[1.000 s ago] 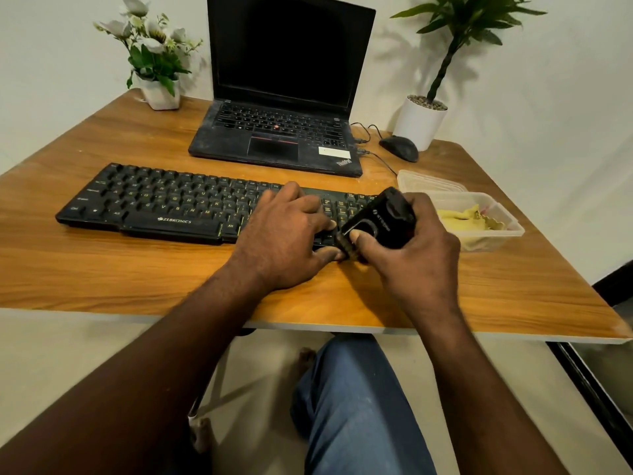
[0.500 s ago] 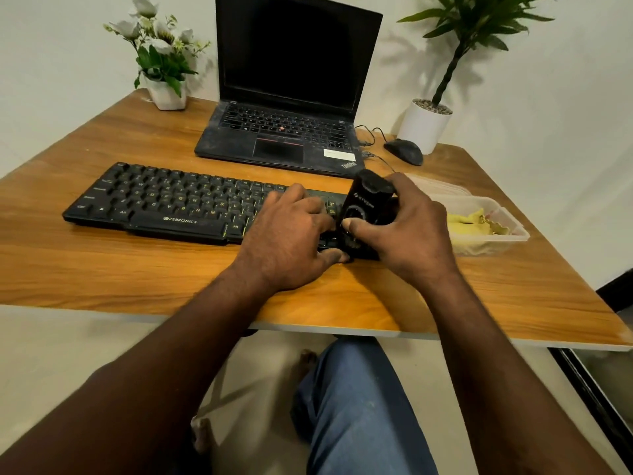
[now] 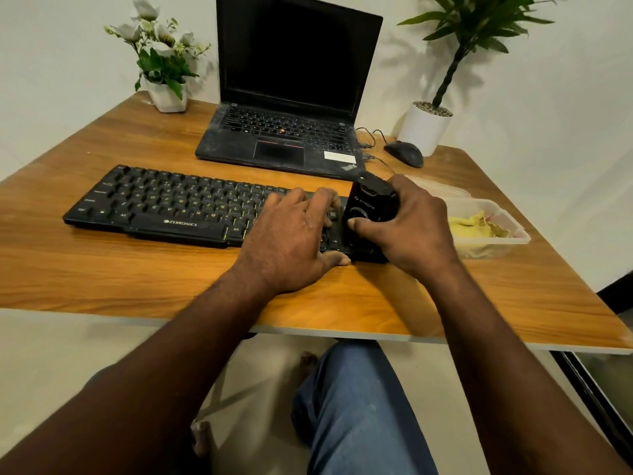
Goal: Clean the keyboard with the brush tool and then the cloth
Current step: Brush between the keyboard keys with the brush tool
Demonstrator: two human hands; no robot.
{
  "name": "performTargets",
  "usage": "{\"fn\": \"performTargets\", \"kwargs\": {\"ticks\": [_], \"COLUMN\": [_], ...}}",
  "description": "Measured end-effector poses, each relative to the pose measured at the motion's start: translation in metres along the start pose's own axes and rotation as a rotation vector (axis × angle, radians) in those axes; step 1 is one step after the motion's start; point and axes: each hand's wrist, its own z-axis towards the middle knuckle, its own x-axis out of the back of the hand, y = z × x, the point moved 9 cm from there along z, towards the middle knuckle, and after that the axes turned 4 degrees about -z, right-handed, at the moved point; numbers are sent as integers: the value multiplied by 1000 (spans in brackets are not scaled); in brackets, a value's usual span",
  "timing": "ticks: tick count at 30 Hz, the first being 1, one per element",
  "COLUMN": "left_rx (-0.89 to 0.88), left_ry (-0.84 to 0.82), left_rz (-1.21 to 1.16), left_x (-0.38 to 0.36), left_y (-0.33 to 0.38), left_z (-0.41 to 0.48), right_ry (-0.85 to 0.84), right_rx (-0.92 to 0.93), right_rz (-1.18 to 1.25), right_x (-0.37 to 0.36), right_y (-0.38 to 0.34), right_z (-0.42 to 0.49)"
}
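Observation:
A black Zebronics keyboard (image 3: 164,204) lies across the wooden desk (image 3: 102,269). My left hand (image 3: 291,234) rests flat on its right part, fingers spread over the keys, thumb at the front edge. My right hand (image 3: 411,228) grips a black brush tool (image 3: 368,214), which stands upright on the keyboard's right end. Its bristles are hidden beneath the body. A yellow cloth (image 3: 476,226) lies crumpled in a clear plastic container (image 3: 513,234) just right of my right hand.
Behind the keyboard sits an open black laptop (image 3: 284,132), with a black mouse (image 3: 404,153) and cable to its right. A white flower pot (image 3: 168,94) stands back left, a potted plant (image 3: 428,126) back right. The desk's front edge is close to my knees.
The brush tool has swung from tilted to upright and moved back over the keyboard's right end. My left hand has stayed on the keys.

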Motion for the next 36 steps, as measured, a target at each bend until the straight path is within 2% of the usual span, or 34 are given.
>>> {"fn": "performTargets", "kwargs": {"ticks": [2,5,9,12,13,16,20,24,27,28,31,32,35,36], "left_rx": [0,-4,-11,-11,-15,-22,-22,-17,2,3,1,3,8,7], "left_ry": [7,8,37,46,48,55,46,61,45,42,47,47,51,51], "left_rz": [-8,-9,-17,-25,-23,-14,2,8,8,8,15,16,14,12], "left_x": [1,1,2,3,3,4,2,3,1,1,1,2,1,1], "left_y": [0,1,-1,-1,0,1,0,0,-3,-3,-3,-3,-3,-3], "left_z": [0,-1,0,-1,-1,-1,-1,-1,0,0,1,1,-1,-1], "right_ry": [-19,94,-66,52,41,-135,-39,-208,-114,-141,-387,-405,-188,-176], "right_rx": [12,3,78,55,47,79,104,140,148,140,109,108,144,149], "right_rz": [51,-17,-24,-34,-50,-11,-16,11,1,-10,82,109,-11,-35], "right_x": [0,9,-6,7,5,-10,-3,-12,-5,-9,-21,-20,-13,-16], "right_y": [-3,0,-11,-6,-6,-11,-14,-23,-25,-24,-24,-25,-25,-25], "right_z": [3,6,7,14,13,11,17,21,27,27,28,32,48,49]}}
